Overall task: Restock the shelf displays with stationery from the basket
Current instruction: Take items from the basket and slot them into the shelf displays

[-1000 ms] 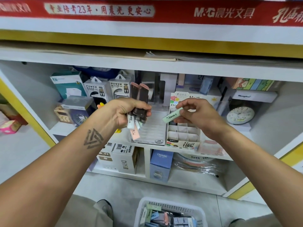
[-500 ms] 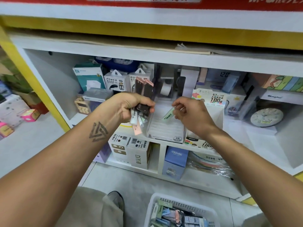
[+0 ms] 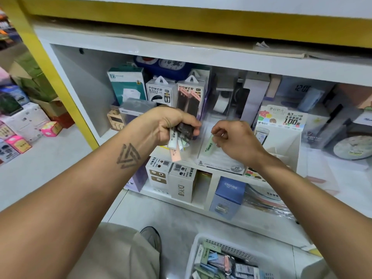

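Note:
My left hand (image 3: 167,125) grips a bunch of slim stationery packs (image 3: 179,137), dark, white and pink, in front of the middle shelf. Just to its right, my right hand (image 3: 233,137) pinches a pale green pack (image 3: 209,147) and holds it over the clear display tray (image 3: 221,162) marked 2B on the shelf. A white basket (image 3: 201,241) with several more packs sits on the floor at the bottom right.
Power bank boxes (image 3: 161,93) and a teal box (image 3: 126,83) stand behind my left hand. A lead refill display box (image 3: 281,125) and a clock (image 3: 350,146) sit to the right. White boxes (image 3: 182,184) and a blue box (image 3: 227,194) fill the lower shelf. My shoe (image 3: 151,236) is on the floor.
My right hand has carried the green pack leftward and down from the lead refill box to the clear tray. The view has dropped and shifted left. My left hand keeps its bunch.

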`<state>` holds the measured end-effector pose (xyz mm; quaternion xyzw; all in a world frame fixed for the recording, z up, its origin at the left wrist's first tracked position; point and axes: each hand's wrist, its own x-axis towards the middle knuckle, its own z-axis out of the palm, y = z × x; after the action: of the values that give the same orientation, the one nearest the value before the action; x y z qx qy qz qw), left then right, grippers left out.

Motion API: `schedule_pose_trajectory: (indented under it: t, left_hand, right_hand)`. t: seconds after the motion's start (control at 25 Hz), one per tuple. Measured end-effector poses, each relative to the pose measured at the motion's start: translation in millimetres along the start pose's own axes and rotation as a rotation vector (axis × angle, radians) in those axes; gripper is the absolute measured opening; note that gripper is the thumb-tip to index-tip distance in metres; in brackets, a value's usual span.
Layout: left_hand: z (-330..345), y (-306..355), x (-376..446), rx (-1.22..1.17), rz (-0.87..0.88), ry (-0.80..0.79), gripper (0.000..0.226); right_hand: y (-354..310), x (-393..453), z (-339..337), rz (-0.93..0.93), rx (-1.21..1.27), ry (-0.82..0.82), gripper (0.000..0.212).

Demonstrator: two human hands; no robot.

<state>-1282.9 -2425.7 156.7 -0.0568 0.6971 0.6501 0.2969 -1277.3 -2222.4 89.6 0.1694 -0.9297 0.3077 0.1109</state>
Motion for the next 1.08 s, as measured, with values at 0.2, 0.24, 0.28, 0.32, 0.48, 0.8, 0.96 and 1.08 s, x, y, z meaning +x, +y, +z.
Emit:
schedule_pose_trajectory:
  t: [0.2, 0.24, 0.28, 0.32, 0.48, 0.8, 0.96, 1.08]
  left_hand:
    - [3.2, -0.7, -0.7, -0.008, 0.001, 0.003, 0.015]
    - [4.8, -0.9, -0.7, -0.017, 0.004, 0.001, 0.017]
    - [6.1, -1.1, -0.8, -0.024, 0.006, -0.004, 0.018]
    - [7.2, -1.4, -1.0, -0.024, 0.008, -0.011, 0.019]
    - [10.6, 1.2, -0.2, -0.067, 0.015, -0.031, 0.019]
    - [64.0, 3.4, 9.3, -0.029, 0.020, -0.161, 0.011]
    - [111.5, 2.2, 20.9, 0.016, 0.020, -0.260, 0.005]
    - [136.6, 2.2, 28.8, -0.025, 0.012, -0.324, 0.017]
  right_hand:
    - [-1.2, -4.3, 4.4, -0.004, 0.009, -0.029, 0.011]
    - [-1.5, -5.6, 4.5, -0.009, 0.015, -0.042, 0.011]
    - [-1.8, -6.9, 5.0, -0.029, 0.009, -0.057, 0.011]
    - [-2.8, -8.7, 6.1, -0.062, -0.015, -0.077, 0.010]
    - [-8.8, -16.3, 13.6, -0.122, -0.111, -0.191, 0.020]
    - [-1.7, -21.9, -61.6, 0.390, 0.804, 0.096, 0.029]
    - [6.8, -32.3, -84.3, 0.496, 0.710, 0.154, 0.044]
    - [20.1, -37.6, -101.6, 0.574, 0.716, 0.218, 0.030]
